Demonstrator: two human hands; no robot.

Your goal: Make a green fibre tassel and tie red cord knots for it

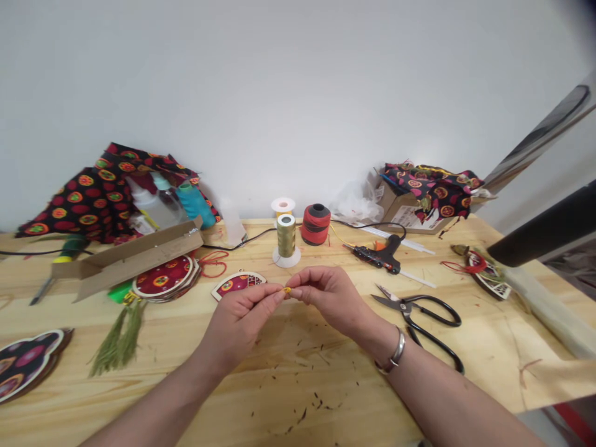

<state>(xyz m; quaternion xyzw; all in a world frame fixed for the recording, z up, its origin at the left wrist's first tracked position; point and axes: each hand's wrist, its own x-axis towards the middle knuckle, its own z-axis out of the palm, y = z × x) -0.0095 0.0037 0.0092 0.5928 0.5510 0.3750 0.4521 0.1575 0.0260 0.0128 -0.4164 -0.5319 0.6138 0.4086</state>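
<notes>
Head view: left hand (244, 315) and right hand (333, 298) meet at the fingertips, thumb and forefinger of each pinched together on a small yellow piece (287, 289); the piece sits between the two hands, mostly covered by the fingers, its exact form too small to tell. Right wrist carries a metal bracelet (397, 351). Just beyond the left hand, partly hidden by it, lies a pointed ornament (233, 285) with a pale rim and a red patterned face. Directly beyond the meeting fingertips stands a gold-green spool (285, 237), upright; a red spool (316, 225) with a black core stands to its right. To the right of the right hand, scissors (406, 305) lie with blades slightly parted, handles toward the forearm; farther beyond that hand, a black glue gun (382, 253) lies on its side. Left of the left hand: round ornaments (162, 277) in a stack, an olive tassel (116, 341) nearer the person, and a long cardboard tray (139, 251) behind, tilted. Dark scraps (305, 413) are scattered on the wooden table (261, 372), nearer the person than both hands.
</notes>
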